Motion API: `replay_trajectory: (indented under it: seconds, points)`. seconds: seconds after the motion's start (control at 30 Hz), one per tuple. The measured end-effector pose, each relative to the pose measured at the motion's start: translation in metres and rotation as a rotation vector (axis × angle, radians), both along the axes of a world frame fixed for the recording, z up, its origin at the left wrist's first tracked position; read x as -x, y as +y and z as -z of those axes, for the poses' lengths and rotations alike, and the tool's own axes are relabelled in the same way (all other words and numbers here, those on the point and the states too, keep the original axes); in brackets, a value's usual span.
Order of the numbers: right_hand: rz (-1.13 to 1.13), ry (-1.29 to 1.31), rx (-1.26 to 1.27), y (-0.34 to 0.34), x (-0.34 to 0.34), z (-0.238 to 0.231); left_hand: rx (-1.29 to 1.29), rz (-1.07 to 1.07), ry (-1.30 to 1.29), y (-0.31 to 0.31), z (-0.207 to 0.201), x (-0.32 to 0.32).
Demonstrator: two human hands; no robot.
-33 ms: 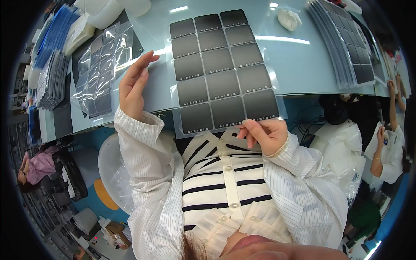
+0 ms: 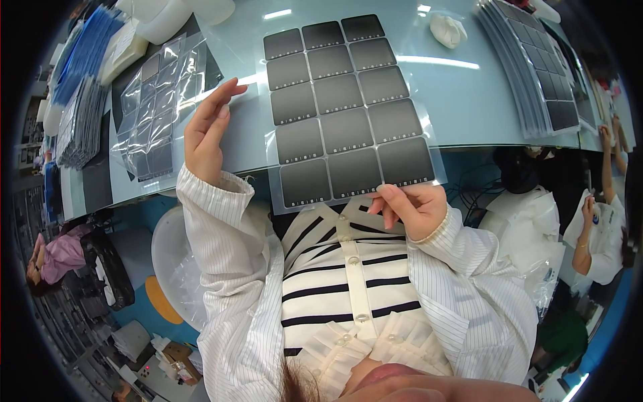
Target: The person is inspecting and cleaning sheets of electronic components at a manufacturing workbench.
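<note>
A clear film sheet (image 2: 345,130) bearing rows of dark grey rounded rectangles lies in front of me, its near end jutting past the table's edge. My right hand (image 2: 412,206) pinches the sheet's near edge, toward the right corner, between thumb and fingers. To the left of the sheet, my left hand (image 2: 211,130) is raised on edge over the table, fingers stretched out, holding nothing. A gap separates it from the sheet. Past my left hand lie clear glossy sheets (image 2: 154,100) with rectangular pockets, over a dark board.
Stacked dark-panelled sheets (image 2: 529,74) stand at the right of the table (image 2: 462,100). A crumpled white wad (image 2: 447,31) sits at the back. Blue sheets (image 2: 84,50) and a grey-edged stack (image 2: 82,124) fill the far left. A white tub (image 2: 175,248) is below the table.
The sheet has shifted very slightly to the right, along with my right hand. My left hand stays where it was.
</note>
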State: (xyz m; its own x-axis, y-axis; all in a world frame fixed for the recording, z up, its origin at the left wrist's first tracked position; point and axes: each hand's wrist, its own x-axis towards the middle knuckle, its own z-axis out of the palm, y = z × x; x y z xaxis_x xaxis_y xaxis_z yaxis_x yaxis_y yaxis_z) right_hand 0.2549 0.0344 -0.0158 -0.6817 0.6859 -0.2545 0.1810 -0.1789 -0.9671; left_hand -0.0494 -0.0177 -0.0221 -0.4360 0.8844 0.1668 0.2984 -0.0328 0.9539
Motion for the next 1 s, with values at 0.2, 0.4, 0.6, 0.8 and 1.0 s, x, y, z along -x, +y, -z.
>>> replay_trajectory:
  seconds: [0.2, 0.4, 0.6, 0.8, 1.0]
  points:
    - [-0.072, -0.052, -0.057, -0.001, -0.001, 0.001, -0.009, -0.007, -0.013, 0.000, 0.000, -0.001]
    - [-0.088, -0.042, -0.031, -0.003, -0.001, 0.006, -0.001, -0.024, -0.004, -0.002, 0.002, 0.000]
    - [-0.084, -0.041, -0.031, -0.001, 0.000, 0.002, -0.012, -0.009, 0.003, -0.001, 0.003, 0.000]
    - [-0.068, -0.061, -0.144, 0.002, -0.002, -0.001, -0.025, -0.010, 0.002, -0.001, 0.002, 0.000]
    - [0.028, -0.119, -0.325, 0.024, -0.027, 0.004, -0.023, 0.038, 0.001, 0.002, -0.001, -0.002]
